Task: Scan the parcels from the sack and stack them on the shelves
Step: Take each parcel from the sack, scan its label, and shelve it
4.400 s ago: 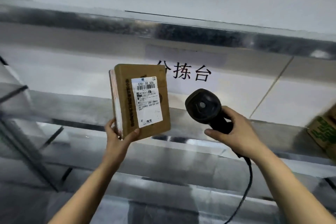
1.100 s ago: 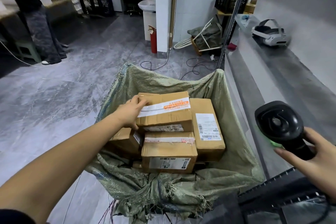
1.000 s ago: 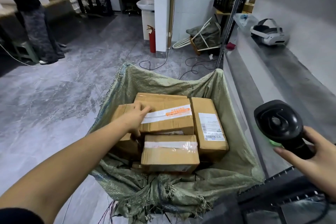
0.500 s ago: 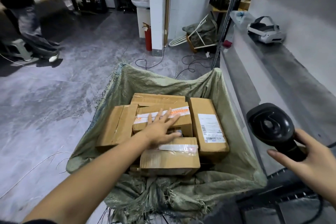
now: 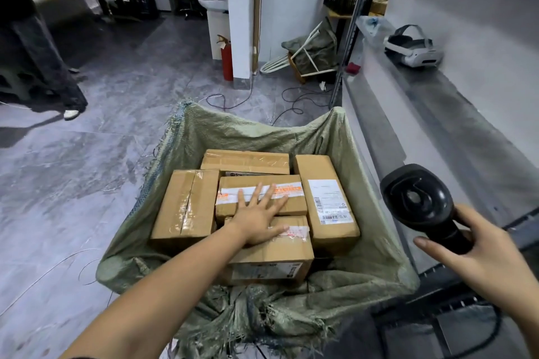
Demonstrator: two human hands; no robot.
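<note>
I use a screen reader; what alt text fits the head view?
A left hand lies flat, fingers spread, on cardboard parcels in an open green sack, while the right hand grips a black barcode scanner beside a steel shelf.

Five boxes [image 5: 183, 207] lie packed in the sack [image 5: 204, 137], which stands just left of the shelf [image 5: 437, 114]. The left hand [image 5: 259, 220] lies flat across the two middle boxes (one behind the other). Right of the sack, the right hand [image 5: 478, 253] holds the scanner [image 5: 417, 204]. A headset [image 5: 411, 48] rests on the shelf, farther back.
</note>
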